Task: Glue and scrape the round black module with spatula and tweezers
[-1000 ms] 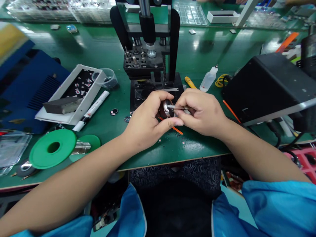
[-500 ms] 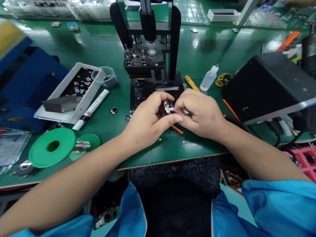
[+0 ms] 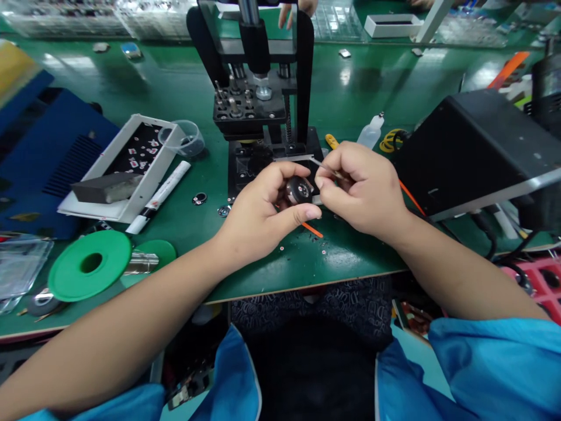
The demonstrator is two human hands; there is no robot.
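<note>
My left hand [image 3: 274, 207] is closed around a small round black part with a metallic rim, like a watch case [image 3: 298, 190], held between thumb and fingers with its face turned up. My right hand [image 3: 362, 190] pinches a thin metal tool [image 3: 326, 167], whose exact kind I cannot make out. Its tip points up and left, above and apart from the round part. Both hands are just in front of the base of a black hand press [image 3: 249, 114]. Under the left thumb, an orange strip [image 3: 312, 229] lies on the green bench.
To the left are a white box [image 3: 164, 158] of small parts, a clear cup [image 3: 193, 140], a marker [image 3: 162, 193] and a green spool [image 3: 90, 266]. A squeeze bottle [image 3: 371, 132] and a black box-shaped device [image 3: 473, 146] stand right. Another person's hand [image 3: 287, 13] shows behind the press.
My right hand has drawn the tool up and away from the round part, whose black face now shows. My left hand keeps its hold. Another person's hand has appeared behind the press.
</note>
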